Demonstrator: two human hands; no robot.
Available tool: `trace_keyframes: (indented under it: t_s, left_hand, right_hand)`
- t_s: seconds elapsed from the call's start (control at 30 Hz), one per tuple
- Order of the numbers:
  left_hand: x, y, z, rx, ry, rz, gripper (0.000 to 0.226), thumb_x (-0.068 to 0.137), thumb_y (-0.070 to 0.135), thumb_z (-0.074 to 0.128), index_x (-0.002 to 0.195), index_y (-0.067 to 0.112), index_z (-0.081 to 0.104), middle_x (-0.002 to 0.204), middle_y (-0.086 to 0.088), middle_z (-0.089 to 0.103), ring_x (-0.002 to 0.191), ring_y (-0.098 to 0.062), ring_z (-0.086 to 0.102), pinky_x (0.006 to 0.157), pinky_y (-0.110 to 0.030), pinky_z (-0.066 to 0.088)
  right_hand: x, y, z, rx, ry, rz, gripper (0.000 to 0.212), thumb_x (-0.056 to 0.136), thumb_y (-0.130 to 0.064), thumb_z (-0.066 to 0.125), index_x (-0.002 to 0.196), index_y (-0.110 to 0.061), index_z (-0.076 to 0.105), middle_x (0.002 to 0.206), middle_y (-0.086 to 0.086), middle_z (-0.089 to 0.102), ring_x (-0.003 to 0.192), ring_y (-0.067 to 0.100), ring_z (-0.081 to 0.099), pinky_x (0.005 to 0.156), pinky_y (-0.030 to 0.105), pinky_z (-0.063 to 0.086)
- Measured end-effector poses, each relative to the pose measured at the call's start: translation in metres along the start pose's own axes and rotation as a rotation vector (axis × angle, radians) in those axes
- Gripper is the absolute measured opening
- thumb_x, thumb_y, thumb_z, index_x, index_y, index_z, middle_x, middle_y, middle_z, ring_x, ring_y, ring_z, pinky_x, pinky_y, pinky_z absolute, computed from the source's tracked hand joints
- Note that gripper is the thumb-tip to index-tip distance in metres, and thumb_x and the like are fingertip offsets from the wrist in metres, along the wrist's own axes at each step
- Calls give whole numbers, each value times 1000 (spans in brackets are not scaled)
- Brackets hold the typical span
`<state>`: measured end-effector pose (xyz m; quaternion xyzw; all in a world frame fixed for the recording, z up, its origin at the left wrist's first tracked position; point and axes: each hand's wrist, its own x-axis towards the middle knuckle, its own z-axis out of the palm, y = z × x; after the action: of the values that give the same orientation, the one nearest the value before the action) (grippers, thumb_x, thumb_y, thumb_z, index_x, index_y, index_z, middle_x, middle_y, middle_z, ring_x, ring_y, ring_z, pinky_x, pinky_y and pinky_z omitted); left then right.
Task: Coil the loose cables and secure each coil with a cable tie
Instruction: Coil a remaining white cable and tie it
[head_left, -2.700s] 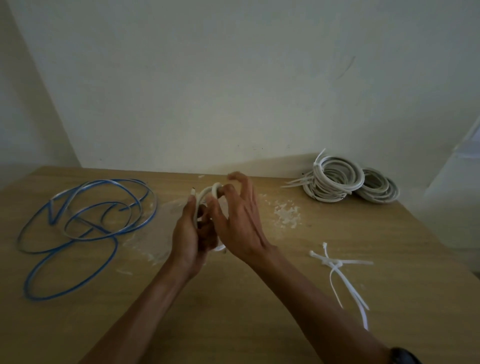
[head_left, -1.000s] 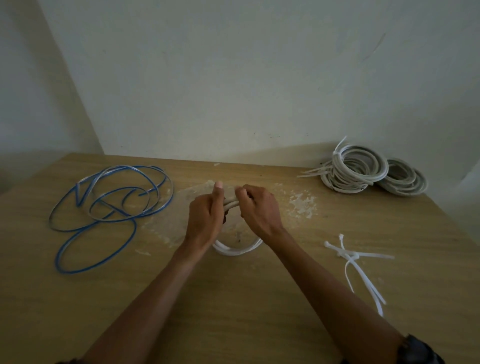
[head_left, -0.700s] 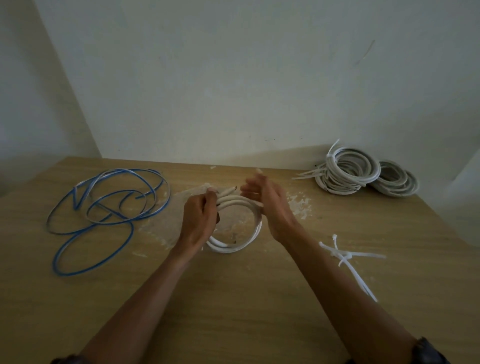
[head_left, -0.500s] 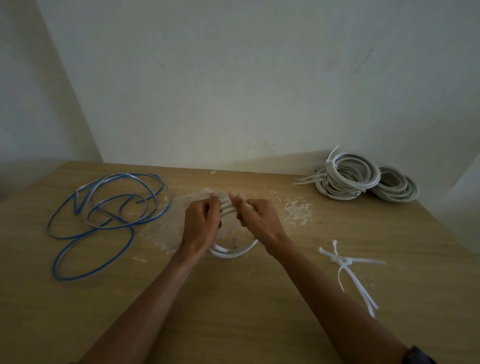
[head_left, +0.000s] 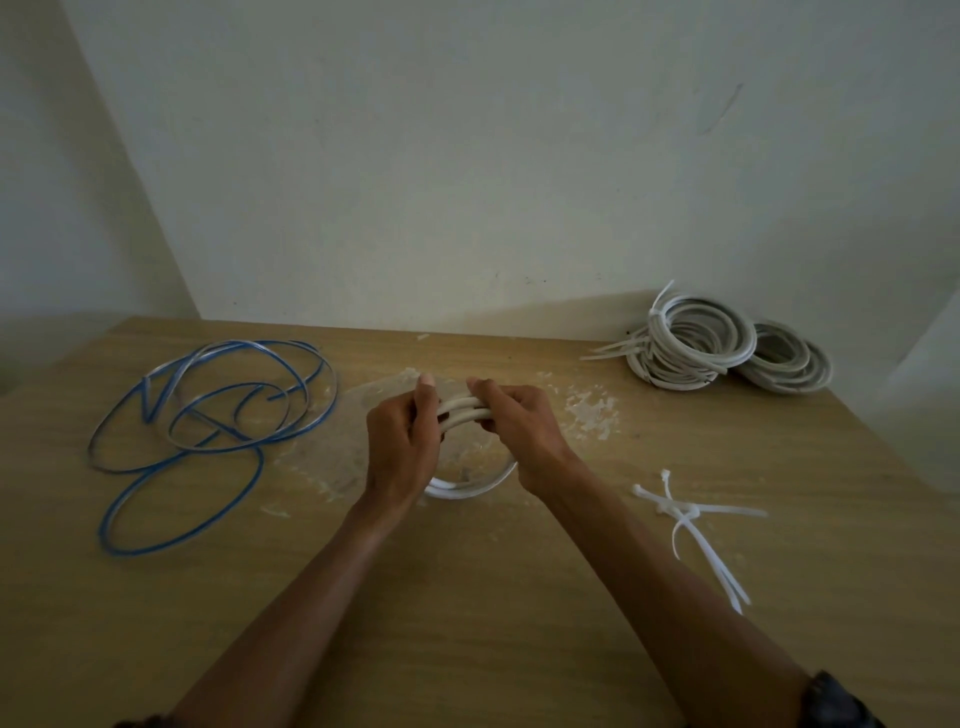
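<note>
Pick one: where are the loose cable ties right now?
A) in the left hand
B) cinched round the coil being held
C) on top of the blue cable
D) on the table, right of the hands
D: the loose cable ties lie on the table to the right of both hands, while the left hand and right hand grip the white coil.

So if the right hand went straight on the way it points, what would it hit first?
Most likely the left hand: the right hand points leftward along the white cable coil both grip, with only a short stretch of cable between them, though depth is unclear.
</note>
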<state>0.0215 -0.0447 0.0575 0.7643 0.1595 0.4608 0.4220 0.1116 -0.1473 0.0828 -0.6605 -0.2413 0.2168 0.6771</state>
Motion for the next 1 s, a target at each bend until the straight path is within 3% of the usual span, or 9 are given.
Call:
trace_keyframes:
  t_s: [0.13,0.27,0.4,0.6,0.7,0.8,0.87,0.93,1.0]
  left_hand:
    - [-5,-5,12,63,45,55,55,108,38,39,64,15,62,48,-1,54,43,-17,52,43,-32,39]
    - [-5,2,16,74,-4,-163,62,110,40,36,55,20,57,43,5,51,38,-7,47,43,-22,37]
    - [4,7,0,-135,-270,-337,70,108,48,34,69,-2,62,47,-1,45,37,-11,37,43,-24,29]
    - [13,23,-10,-292,-665,-510,68,102,63,19,66,13,48,48,4,30,41,-9,21,41,-22,20]
    - [13,22,-1,-157,-522,-496,62,109,47,25,58,17,42,45,6,30,37,-10,21,46,-24,20]
    - [9,14,7,0,-335,-384,53,108,31,32,61,18,51,46,6,37,38,-11,30,48,-27,26]
    - [11,8,7,1,-286,-410,51,108,32,32,64,18,53,50,3,39,41,-13,32,48,-27,26]
    - [15,5,6,-37,-244,-492,50,106,34,31,62,19,49,50,2,38,42,-14,30,49,-28,25]
    - [15,7,11,-144,-232,-578,50,106,33,30,59,20,44,48,4,34,40,-13,25,46,-25,22]
  right_hand:
    - [2,6,-1,50,117,20,36,100,-23,60,83,6,73,61,5,58,52,5,54,57,16,48]
    - [5,9,-2,58,164,16,35,100,-24,60,75,-1,66,56,3,42,47,9,38,50,20,37]
    - [8,10,-2,61,190,33,38,98,-21,61,62,-9,60,51,-3,39,44,8,35,45,19,33]
    - [11,10,-8,129,208,92,31,94,-19,60,65,-11,56,54,-1,35,46,10,30,48,25,28]
    - [9,10,-10,120,200,105,34,95,-20,59,62,-12,57,53,-2,38,45,9,33,50,25,30]
    - [8,11,-15,36,135,40,37,100,-27,57,66,-12,62,55,-2,44,45,6,39,52,20,36]
    - [11,7,-22,-108,33,-23,45,100,-43,56,72,-10,66,60,0,53,52,8,47,58,22,43]
    - [17,0,-37,-305,-55,-69,67,95,-62,52,79,1,68,69,9,63,61,12,57,66,30,49]
    - [25,-12,-64,-550,-77,-122,77,94,-65,51,87,11,65,75,19,67,63,16,58,67,35,46]
